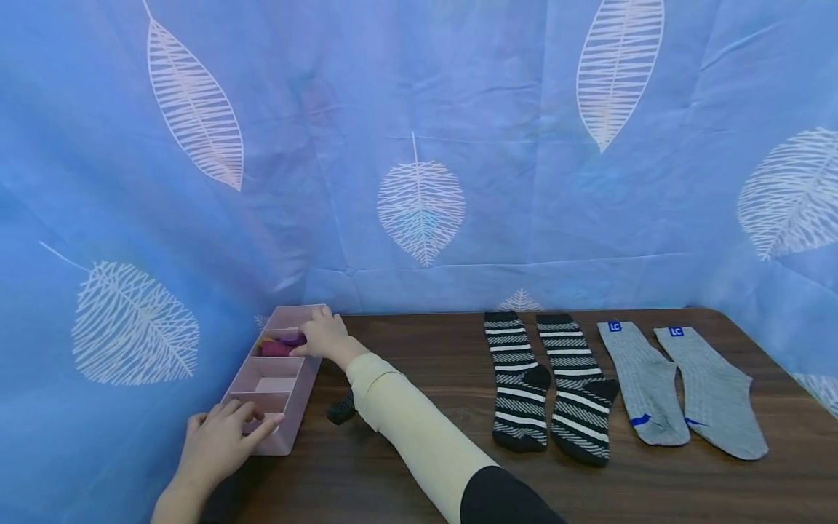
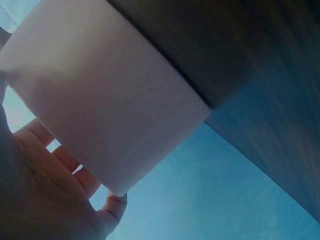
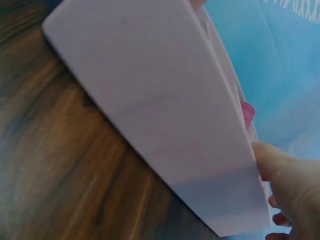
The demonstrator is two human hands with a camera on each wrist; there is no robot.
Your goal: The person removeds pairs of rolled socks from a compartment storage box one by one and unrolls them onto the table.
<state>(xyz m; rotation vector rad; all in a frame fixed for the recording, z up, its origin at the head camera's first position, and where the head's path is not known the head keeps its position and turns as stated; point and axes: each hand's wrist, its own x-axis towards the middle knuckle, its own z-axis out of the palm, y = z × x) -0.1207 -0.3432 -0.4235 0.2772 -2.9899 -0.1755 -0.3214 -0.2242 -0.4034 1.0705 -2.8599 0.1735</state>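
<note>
A long pink divided box (image 1: pixel 297 404) stands at the left side of the table, its compartments in a row. My left hand (image 1: pixel 219 440) grips its near end, fingers over the rim and thumb across the near side. In the left wrist view those fingers (image 2: pixel 67 160) lie along the edge of the pale end wall. My right hand (image 1: pixel 325 336) holds the far end by the rim; the right wrist view shows its thumb (image 3: pixel 270 160) against the upper edge. Beside it, one compartment contains a red-pink bundle (image 1: pixel 276 348) and a purple bundle (image 1: pixel 292 339) of soft-looking material.
Two black-and-white striped socks (image 1: pixel 517 386) (image 1: pixel 579 393) lie flat right of centre on the dark wood table (image 1: pixel 425 364). Right of them lie two grey socks (image 1: pixel 644 386) (image 1: pixel 713 393) with blue labels. A blue leaf-print curtain (image 1: pixel 340 145) hangs behind and along the left.
</note>
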